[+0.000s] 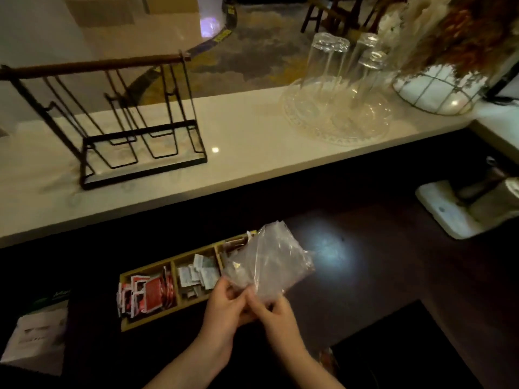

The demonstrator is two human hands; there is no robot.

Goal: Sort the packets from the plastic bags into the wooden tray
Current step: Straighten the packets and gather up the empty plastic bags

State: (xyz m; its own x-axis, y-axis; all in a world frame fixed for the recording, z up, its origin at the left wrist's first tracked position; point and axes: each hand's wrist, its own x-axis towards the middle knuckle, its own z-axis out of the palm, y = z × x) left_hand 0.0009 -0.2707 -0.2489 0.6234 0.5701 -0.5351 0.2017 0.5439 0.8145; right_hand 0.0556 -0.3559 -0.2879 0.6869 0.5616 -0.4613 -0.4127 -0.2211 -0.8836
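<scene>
Both hands meet low centre over the dark glossy wood counter (379,276). Left hand (224,304) & right hand (276,314) each have fingers curled, pinching the bottom edge of a clear crinkly plastic bag (271,261), which is held up, tilted toward the right; contents hard to tell, maybe near empty. Just behind & left of the hands lies the long wooden tray (196,255) w/ 3 compartments: left one heaped w/ red-and-white packets (147,293), middle one w/ flat white packets (199,272), right one mostly hidden by the bag. Near left, a white paper box (36,338), blurred print. Further back a pale stone ledge (244,141) carries a black wire rack (120,119) w/ wooden top bar, a cut-glass tray (337,119) bearing upturned tumblers (327,60), & a wire-caged white vase (438,91) w/ dried fluffy stems
</scene>
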